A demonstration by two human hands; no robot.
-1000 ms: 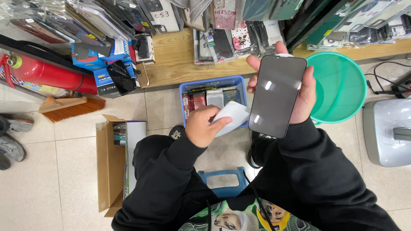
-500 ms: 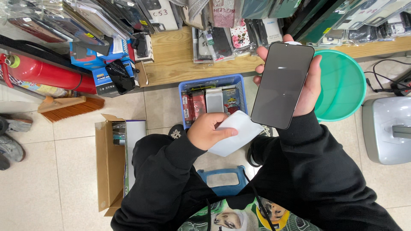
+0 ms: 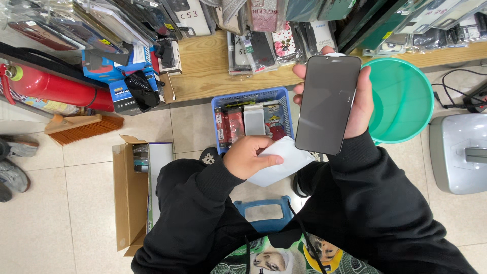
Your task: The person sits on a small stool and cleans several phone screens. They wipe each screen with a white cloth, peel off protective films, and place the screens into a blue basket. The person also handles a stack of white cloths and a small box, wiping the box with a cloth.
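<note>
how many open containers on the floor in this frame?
3: a blue basket by the shelf above the left hand, a green bucket right of the phone, a cardboard box at left. Others may be hidden.

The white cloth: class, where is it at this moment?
In the head view, the white cloth sits just left of centre, pinched in the left hand, below the blue basket and beside the dark phone's lower edge.
</note>
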